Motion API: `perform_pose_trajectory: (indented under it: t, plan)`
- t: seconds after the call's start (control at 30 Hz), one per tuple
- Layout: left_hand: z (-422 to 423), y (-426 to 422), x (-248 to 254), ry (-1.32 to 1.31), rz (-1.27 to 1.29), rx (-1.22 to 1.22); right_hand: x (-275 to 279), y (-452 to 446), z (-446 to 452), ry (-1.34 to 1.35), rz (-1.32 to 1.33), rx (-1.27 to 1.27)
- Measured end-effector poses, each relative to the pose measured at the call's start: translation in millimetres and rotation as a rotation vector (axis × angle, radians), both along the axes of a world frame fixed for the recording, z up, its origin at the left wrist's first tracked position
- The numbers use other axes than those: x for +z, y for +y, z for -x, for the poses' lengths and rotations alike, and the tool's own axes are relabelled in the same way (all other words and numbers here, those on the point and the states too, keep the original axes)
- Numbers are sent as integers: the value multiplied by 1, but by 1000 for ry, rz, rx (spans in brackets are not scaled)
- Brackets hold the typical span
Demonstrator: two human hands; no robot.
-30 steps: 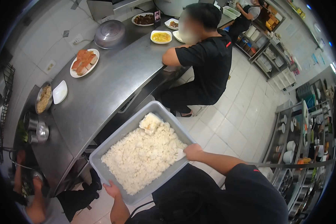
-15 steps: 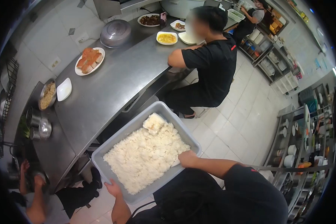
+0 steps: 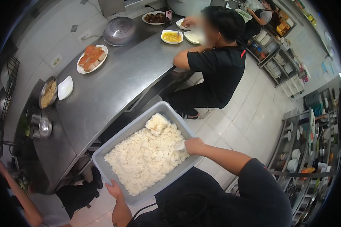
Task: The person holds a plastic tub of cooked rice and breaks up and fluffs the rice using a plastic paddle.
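Note:
A grey plastic tub (image 3: 98,160) full of white cooked rice (image 3: 140,162) is in front of my body. A larger, blocky clump of rice (image 3: 157,125) sits on top near the far end. My left hand (image 3: 114,189) grips the near left wall of the tub, its fingers partly hidden. At the right rim, my right hand (image 3: 195,146) is closed around the handle of a white rice paddle (image 3: 180,146). The paddle's blade rests at the rice surface, partly lost against the white grains.
A steel counter (image 3: 113,102) holds a plate of meat pieces (image 3: 91,59), a white dish (image 3: 65,87), a bowl of brown grains (image 3: 48,94) and a metal lid (image 3: 119,31). A person (image 3: 219,72) sits eating there. Another person's arm (image 3: 19,193) is lower left. Shelves (image 3: 295,162) stand right.
My right hand has moved up and away from my body along the tub's right side, bringing the paddle into clearer view. The seated person's hand has reached to a dish.

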State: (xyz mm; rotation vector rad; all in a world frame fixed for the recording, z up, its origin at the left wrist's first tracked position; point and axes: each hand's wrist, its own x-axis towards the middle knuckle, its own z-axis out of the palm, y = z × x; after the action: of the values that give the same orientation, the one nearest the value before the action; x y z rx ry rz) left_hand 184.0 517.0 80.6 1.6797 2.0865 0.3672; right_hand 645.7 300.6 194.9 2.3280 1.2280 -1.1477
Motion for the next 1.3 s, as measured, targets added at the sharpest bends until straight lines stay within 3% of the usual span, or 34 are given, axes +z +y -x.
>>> perform_pose_trajectory:
  t: [0.17, 0.23, 0.37, 0.47, 0.53, 0.63, 0.93, 1.1, 1.13, 1.3]
  plan:
    - [4, -6, 1, 29, -6, -25, -41, -6, 26, -31, 2, -18]
    - [-6, -2, 4, 44, -17, -38, -54, -36, 26, 0, -192, -77]
    - [6, -2, -7, 56, -30, -43, -46, -52, 60, -28, -165, -176]
    - [5, 0, 1, 70, -15, -66, -17, -41, 43, 32, -156, -116]
    - [-4, -3, 3, 80, 9, -24, 19, -23, 13, 33, -125, 104]
    - [2, -3, -1, 42, -26, -54, 61, 23, -6, -51, -199, 151]
    - [7, -3, -4, 21, -49, -48, -20, 98, 18, -60, -86, -50]
    - [-2, -3, 8, 47, -30, -52, -35, 43, 46, -31, -205, -3]
    - [0, 0, 5, 49, -31, -57, -43, 11, 59, -52, -260, -103]
    - [27, 4, -45, 14, -199, -98, -67, -38, 78, -55, -342, -208]
